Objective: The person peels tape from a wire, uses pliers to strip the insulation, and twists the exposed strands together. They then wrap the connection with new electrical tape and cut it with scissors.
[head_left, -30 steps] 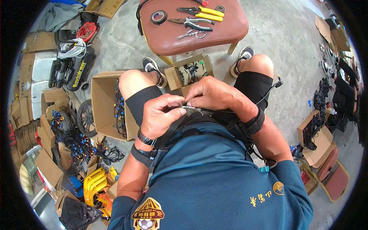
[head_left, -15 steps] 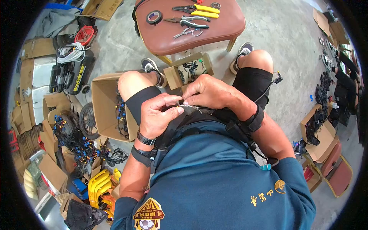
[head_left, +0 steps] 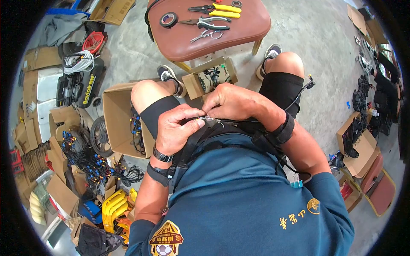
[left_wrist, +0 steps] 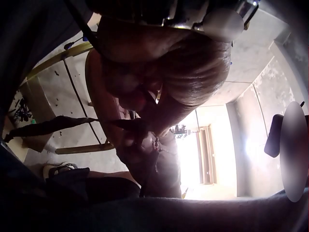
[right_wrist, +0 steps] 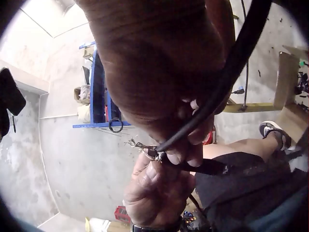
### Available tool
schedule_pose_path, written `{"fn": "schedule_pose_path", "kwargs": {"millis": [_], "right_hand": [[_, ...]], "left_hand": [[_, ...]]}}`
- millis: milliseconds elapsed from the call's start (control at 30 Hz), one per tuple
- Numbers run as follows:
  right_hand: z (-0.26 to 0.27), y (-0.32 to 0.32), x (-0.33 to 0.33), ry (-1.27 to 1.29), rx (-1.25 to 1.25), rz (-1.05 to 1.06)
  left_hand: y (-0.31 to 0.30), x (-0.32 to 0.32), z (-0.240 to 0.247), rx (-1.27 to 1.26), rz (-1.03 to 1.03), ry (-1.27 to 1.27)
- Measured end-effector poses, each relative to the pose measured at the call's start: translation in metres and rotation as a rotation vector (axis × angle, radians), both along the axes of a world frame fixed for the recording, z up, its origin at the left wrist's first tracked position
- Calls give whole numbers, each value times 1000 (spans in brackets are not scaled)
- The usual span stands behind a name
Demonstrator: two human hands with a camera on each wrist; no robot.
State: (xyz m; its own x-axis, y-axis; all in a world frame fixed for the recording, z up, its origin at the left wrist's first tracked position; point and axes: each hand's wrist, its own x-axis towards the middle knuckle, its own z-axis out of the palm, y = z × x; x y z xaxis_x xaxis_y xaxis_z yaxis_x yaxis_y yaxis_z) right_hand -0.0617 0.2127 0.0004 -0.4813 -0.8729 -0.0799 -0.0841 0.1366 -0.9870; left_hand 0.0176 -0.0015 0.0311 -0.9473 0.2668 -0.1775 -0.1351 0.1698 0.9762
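Observation:
Both hands meet over the lap. The left hand point(head_left: 176, 128) pinches a dark cable between thumb and fingers. Against it, the right hand point(head_left: 232, 102) pinches the same cable with its fingertips. In the right wrist view the black cable point(right_wrist: 212, 104) runs past the right hand point(right_wrist: 159, 63), and frayed bare strands point(right_wrist: 140, 146) stick out where the fingertips of both hands meet; the left hand point(right_wrist: 157, 188) holds from below. From the right hand the cable crosses the right thigh to a small connector point(head_left: 309, 84). The left wrist view is dark, and finger detail there is unclear.
A brown padded stool point(head_left: 205, 42) in front bears black tape point(head_left: 168, 19), pliers point(head_left: 209, 22), yellow-handled strippers point(head_left: 224, 14) and scissors point(head_left: 209, 35). An open box point(head_left: 117, 123) of cables stands by the left leg, a smaller box point(head_left: 193, 87) between the feet.
The hands stay together at the cable, with small shifts of the fingers. The stool and tools sit slightly further left and higher in the head view.

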Motion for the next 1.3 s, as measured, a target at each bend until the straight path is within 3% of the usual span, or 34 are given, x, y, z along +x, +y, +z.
{"fn": "schedule_pose_path", "kwargs": {"millis": [433, 533, 567, 667, 733, 800, 833, 933, 1033, 1167, 1267, 1300], "right_hand": [[-9, -2, -1, -20, -29, 31], [0, 3, 4, 79, -109, -333], [6, 9, 4, 2, -53, -441], [39, 33, 14, 56, -24, -509], [55, 44, 27, 24, -119, -279], [42, 42, 44, -169, -119, -90], [33, 38, 53, -141, -51, -64], [-17, 21, 65, -194, 21, -317], [-58, 4, 56, 276, -128, -578], [-45, -12, 43, 293, -199, -565], [-54, -24, 38, -118, -429, -580], [-32, -24, 36, -198, -433, -602]], "left_hand": [[0, -1, -3, 3, 2, -59], [-1, -6, -3, 32, 65, -121], [-2, -9, -5, 33, 83, -149], [-1, -22, -7, 36, 158, -189], [-4, -29, -12, 50, 175, -208], [-6, -36, -15, 85, 169, -206], [-6, -39, -15, 105, 163, -202], [-3, -43, -13, 163, 145, -211], [-1, -43, -6, 144, 139, -238], [1, -43, -3, 147, 112, -240], [-1, -43, -1, 175, 99, -238], [-2, -43, -1, 189, 94, -238]]}}
